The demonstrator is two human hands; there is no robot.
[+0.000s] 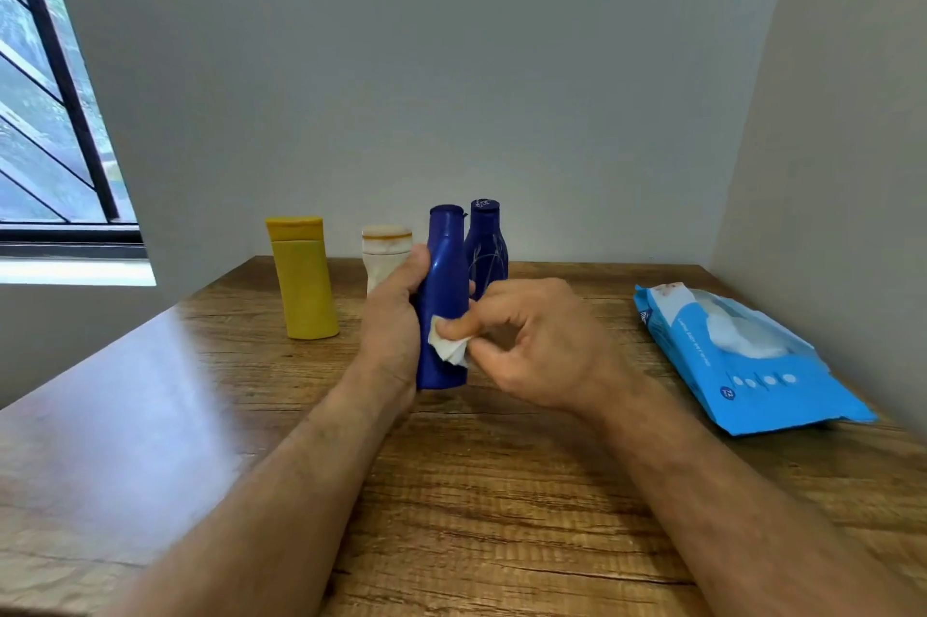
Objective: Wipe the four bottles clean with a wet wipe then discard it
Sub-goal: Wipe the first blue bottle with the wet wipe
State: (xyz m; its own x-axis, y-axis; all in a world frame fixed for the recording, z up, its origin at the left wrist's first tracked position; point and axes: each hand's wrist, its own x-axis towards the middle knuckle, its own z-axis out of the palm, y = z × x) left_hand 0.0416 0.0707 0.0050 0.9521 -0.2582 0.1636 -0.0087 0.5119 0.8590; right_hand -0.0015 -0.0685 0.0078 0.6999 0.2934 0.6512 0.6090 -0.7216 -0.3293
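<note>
Our left hand grips the near blue bottle; our right hand pinches the wipe against it, mid-wipe. Next, probably turn it.

White bottle half hidden behind left hand, pack print unreadable (too small)

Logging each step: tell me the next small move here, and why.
Probably slide the wet wipe up the blue bottle: the right hand pinches it low on the body, the left hand grips the bottle, and the upper part looks unreached.
</note>
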